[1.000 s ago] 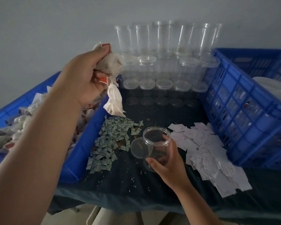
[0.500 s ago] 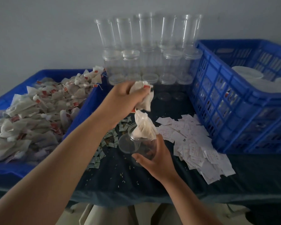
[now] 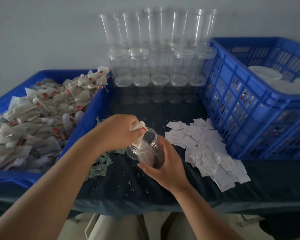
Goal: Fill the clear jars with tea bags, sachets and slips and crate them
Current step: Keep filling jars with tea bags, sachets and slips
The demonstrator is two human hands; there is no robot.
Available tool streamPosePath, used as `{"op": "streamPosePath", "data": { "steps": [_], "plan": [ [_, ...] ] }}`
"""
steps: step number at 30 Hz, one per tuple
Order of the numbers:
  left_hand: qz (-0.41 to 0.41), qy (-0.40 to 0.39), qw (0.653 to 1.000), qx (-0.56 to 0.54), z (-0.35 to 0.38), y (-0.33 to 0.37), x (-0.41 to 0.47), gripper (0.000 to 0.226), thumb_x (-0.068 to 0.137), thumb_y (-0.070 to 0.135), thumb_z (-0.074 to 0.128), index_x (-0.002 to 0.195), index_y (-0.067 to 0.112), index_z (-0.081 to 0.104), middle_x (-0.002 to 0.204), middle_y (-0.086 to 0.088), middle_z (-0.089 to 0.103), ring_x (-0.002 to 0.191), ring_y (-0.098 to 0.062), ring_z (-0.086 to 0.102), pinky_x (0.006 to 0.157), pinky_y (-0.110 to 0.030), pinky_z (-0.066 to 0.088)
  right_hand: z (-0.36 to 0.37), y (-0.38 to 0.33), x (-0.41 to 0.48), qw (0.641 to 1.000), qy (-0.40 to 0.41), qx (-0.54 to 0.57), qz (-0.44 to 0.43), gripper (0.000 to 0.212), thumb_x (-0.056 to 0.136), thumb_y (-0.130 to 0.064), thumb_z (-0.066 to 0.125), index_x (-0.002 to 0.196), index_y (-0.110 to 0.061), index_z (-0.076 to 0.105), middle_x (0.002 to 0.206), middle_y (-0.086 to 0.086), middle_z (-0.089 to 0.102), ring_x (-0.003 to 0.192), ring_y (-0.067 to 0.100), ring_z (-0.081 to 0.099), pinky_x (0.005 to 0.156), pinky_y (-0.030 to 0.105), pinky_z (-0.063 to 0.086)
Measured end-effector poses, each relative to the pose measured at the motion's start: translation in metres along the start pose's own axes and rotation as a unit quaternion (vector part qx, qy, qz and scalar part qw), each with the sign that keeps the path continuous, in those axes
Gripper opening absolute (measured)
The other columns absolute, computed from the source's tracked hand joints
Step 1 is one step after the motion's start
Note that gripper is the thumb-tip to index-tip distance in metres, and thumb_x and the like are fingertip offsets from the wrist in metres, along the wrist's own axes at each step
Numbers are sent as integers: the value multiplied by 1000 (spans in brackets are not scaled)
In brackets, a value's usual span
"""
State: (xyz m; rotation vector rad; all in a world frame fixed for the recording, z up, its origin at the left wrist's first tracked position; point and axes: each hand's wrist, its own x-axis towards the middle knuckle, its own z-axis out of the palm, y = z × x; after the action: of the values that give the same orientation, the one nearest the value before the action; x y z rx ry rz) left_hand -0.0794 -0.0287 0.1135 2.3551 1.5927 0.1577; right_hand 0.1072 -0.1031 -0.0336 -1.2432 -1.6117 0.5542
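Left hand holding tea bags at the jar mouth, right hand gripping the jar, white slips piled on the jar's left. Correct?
One error: the white slips lie to the right of the jar, toward the blue crate. The pile on its left is the green sachets. The head view shows this. The rest holds: the left hand holds tea bags at the jar mouth and the right hand grips the jar.

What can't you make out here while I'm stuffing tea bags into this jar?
Head view:
- Print on the white paper slips: too small to read.
- Small green sachets: mostly behind the left forearm.
- Count of white tea bags in the left hand: bunched inside the fingers.
- Blue lattice crate: cut by the right edge; wall hides what lies under the round white lids.
- Base of the clear plastic jar: partly covered by the right hand.
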Motion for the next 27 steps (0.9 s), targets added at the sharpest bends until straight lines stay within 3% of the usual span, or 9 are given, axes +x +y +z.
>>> {"op": "streamPosePath", "data": {
  "steps": [3, 6, 10, 12, 16, 19, 23, 25, 27],
  "plan": [
    [8, 7, 998, -56, 4, -3, 0, 36, 103, 54, 58, 98, 19, 66, 104, -1, 61, 84, -16, 66, 73, -35, 53, 1, 1, -1, 1000, 7, -12, -6, 92, 78, -60, 89, 153, -28, 48, 144, -19, 59, 131, 10, 61, 104, 40, 56],
    [-13, 22, 996, -87, 7, -5, -3, 34, 105, 57, 53, 98, 25, 62, 95, 4, 67, 80, -13, 66, 66, -34, 49, 1, 1, 0, 1000, 14, -2, -8, 90, 78, -58, 89, 153, -31, 48, 145, -20, 59, 132, 8, 61, 104, 36, 56],
    [-10, 134, 975, -178, 10, -1, -8, 27, 104, 61, 51, 101, 37, 62, 90, 13, 69, 80, -1, 65, 66, -29, 45, 1, 2, 0, 997, 20, 66, 21, 83, 81, -52, 91, 150, -41, 46, 140, -15, 64, 127, 13, 66, 98, 36, 61],
    [-6, 152, 946, -287, 9, 2, -9, 28, 104, 62, 53, 105, 38, 67, 93, 16, 72, 83, 4, 66, 71, -29, 47, 1, 4, 0, 995, 29, 91, 28, 82, 83, -51, 92, 150, -38, 47, 139, -11, 66, 126, 17, 68, 96, 38, 63],
    [6, 98, 833, -545, 2, 14, -11, 30, 103, 49, 59, 112, 27, 77, 99, 8, 72, 92, -8, 63, 88, -36, 49, 2, 6, 0, 992, 44, 119, 20, 82, 84, -47, 92, 151, -33, 48, 140, -7, 66, 126, 21, 68, 97, 40, 63],
    [12, 95, 800, -592, -5, 19, -11, 27, 107, 39, 56, 113, 23, 77, 108, 0, 71, 104, -21, 61, 97, -43, 50, 2, 7, 1, 990, 48, 134, 13, 82, 85, -43, 92, 152, -30, 48, 141, -4, 66, 128, 23, 68, 101, 44, 61],
    [12, 68, 767, -638, -11, 22, -11, 37, 95, 42, 64, 122, 20, 76, 129, -4, 74, 131, -28, 66, 117, -51, 48, 2, 7, 1, 988, 56, 142, 10, 82, 85, -45, 92, 153, -30, 47, 141, -4, 66, 127, 23, 69, 100, 43, 62],
    [16, 53, 766, -640, -13, 22, -11, 40, 94, 43, 64, 125, 20, 75, 129, -3, 75, 130, -25, 68, 116, -52, 50, 1, 6, 1, 987, 58, 147, 12, 82, 85, -48, 90, 152, -31, 48, 140, -4, 67, 126, 24, 69, 99, 44, 62],
    [26, 51, 803, -594, -14, 21, -11, 35, 96, 49, 65, 120, 26, 78, 123, 0, 77, 121, -19, 71, 110, -46, 54, 1, 6, 1, 987, 58, 151, 14, 81, 85, -48, 90, 152, -31, 48, 139, -3, 67, 124, 25, 70, 97, 43, 63]
  ]
}}
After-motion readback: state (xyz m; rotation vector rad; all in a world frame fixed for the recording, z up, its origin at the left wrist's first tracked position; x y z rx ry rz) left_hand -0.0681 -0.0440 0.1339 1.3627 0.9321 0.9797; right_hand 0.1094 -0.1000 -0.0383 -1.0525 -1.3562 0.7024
